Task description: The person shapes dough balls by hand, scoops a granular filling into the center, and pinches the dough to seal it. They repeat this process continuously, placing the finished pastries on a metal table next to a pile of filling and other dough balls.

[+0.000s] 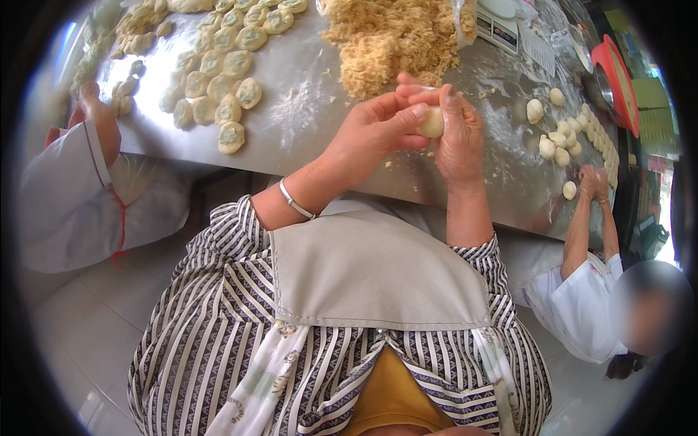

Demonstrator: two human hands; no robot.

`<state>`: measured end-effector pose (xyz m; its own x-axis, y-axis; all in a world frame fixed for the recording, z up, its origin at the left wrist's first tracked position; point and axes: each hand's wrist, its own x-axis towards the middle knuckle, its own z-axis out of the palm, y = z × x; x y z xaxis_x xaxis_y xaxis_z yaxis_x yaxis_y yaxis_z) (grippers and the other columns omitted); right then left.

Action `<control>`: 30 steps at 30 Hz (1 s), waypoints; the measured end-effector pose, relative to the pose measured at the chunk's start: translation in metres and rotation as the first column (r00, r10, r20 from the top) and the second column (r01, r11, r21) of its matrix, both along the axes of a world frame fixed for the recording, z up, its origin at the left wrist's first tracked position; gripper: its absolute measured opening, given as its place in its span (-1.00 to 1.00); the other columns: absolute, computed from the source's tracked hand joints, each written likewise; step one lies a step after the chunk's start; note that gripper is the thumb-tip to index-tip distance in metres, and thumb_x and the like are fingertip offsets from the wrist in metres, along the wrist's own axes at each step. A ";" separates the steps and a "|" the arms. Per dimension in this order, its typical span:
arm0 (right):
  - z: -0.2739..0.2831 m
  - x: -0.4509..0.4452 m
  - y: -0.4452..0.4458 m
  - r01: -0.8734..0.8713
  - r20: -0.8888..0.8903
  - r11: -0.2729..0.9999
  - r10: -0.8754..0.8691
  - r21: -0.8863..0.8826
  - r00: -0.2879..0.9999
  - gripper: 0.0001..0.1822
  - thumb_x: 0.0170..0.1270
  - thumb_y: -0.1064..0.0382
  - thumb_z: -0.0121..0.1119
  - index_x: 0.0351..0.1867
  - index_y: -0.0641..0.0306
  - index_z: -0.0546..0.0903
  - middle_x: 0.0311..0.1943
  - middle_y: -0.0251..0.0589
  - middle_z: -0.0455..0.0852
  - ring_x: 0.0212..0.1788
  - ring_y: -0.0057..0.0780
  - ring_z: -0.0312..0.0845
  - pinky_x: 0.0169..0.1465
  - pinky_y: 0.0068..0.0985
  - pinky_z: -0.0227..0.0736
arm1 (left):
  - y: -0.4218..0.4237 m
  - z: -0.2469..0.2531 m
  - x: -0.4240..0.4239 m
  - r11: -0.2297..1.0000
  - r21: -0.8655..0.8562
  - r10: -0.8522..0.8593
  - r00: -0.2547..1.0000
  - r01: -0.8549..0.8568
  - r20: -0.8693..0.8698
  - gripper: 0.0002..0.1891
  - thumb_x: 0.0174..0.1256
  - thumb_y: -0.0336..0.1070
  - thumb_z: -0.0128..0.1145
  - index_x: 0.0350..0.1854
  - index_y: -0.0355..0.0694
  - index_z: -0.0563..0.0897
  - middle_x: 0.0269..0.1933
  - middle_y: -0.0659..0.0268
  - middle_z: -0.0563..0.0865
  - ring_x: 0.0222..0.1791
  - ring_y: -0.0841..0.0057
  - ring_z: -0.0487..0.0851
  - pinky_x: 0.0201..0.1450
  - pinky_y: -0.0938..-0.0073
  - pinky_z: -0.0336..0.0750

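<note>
A smooth, pale ball of dough (432,122) is held between my two hands over the near part of the metal table. My left hand (381,128) has its thumb on the ball's upper left side, with fingers around it. My right hand (461,136) cups the ball from the right, its fingertips meeting those of the left. Just beyond the hands lies a large heap of shredded, golden-brown filling (381,46). Flattened dough rounds with a greenish middle (231,136) lie in rows to the left of my hands.
Dough balls (557,139) lie at the right, beside a co-worker's hands (591,182). Another co-worker's hand (101,109) rests near the left edge. A digital scale (497,31) and a red basin (621,87) stand at the upper right. Flour dusts the metal table (283,147).
</note>
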<state>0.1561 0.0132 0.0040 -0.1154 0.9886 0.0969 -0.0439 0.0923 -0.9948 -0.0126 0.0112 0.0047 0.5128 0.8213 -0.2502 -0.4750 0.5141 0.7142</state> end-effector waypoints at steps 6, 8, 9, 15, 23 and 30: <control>0.019 -0.035 0.000 0.256 -0.508 0.949 -0.315 -0.184 0.802 -0.40 0.73 -0.13 -0.07 0.02 0.44 0.74 0.07 0.15 0.82 0.24 -0.05 0.72 0.43 -0.19 0.51 | 0.007 -0.006 -0.002 1.000 0.010 0.023 1.000 -0.024 0.019 -0.57 0.64 -0.12 0.22 0.29 -0.37 0.59 0.08 0.26 0.74 0.06 0.49 0.78 0.17 0.42 0.74; 0.004 -0.024 -0.004 0.147 -0.337 0.971 -0.205 -0.189 0.919 -0.40 0.73 -0.14 -0.09 0.05 0.45 0.72 0.04 0.20 0.82 0.20 -0.03 0.74 0.46 -0.17 0.49 | 0.004 -0.003 -0.003 1.000 0.019 -0.022 1.000 0.022 0.000 -0.55 0.62 -0.09 0.24 0.29 -0.38 0.59 0.11 0.25 0.74 0.06 0.50 0.77 0.18 0.42 0.73; 0.000 -0.018 -0.003 0.082 -0.246 0.977 -0.130 -0.195 0.961 -0.39 0.73 -0.15 -0.10 0.06 0.45 0.70 0.03 0.22 0.82 0.18 -0.03 0.76 0.47 -0.16 0.48 | 0.003 -0.001 -0.004 0.999 0.023 -0.035 0.999 0.035 -0.009 -0.54 0.62 -0.08 0.24 0.29 -0.38 0.58 0.12 0.25 0.73 0.07 0.50 0.77 0.18 0.42 0.73; -0.028 0.048 0.014 0.094 -0.629 0.946 -0.278 -0.309 0.726 -0.58 0.73 0.10 -0.11 -0.14 0.41 0.64 -0.06 0.21 0.79 0.17 0.19 0.71 0.38 0.17 0.60 | -0.007 -0.011 -0.044 0.874 0.484 0.196 0.874 0.050 -0.444 -0.60 0.57 -0.18 0.30 0.26 -0.36 0.61 0.07 0.26 0.76 0.05 0.55 0.77 0.05 0.48 0.71; -0.027 0.128 0.020 0.410 -0.644 0.818 -0.572 -0.403 0.508 -0.21 0.69 -0.16 -0.11 0.49 0.67 0.21 0.38 0.42 0.51 0.42 0.31 0.48 0.56 0.08 0.43 | -0.034 0.002 -0.166 0.674 0.681 0.731 -0.126 0.288 -0.670 -0.70 0.39 -0.39 0.31 0.14 -0.23 0.71 0.00 0.11 0.80 -0.09 0.25 0.81 -0.04 0.28 0.68; -0.014 0.013 0.017 0.295 0.503 0.951 -0.212 -0.092 0.838 -0.24 0.37 0.01 0.47 0.45 0.40 0.48 0.26 0.03 0.61 0.16 -0.21 0.70 0.21 -0.30 0.66 | -0.038 -0.004 -0.190 0.874 0.333 0.448 -0.318 0.355 -0.836 -0.69 0.40 -0.27 0.28 0.13 -0.22 0.66 0.02 0.04 0.80 0.07 0.01 0.75 0.08 0.04 0.61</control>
<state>0.1695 0.0302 -0.0100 0.1509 0.9864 -0.0653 0.4468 -0.1270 -0.8856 -0.2026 -0.0267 0.0010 -0.0915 0.9948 -0.0457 0.9614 0.1002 0.2563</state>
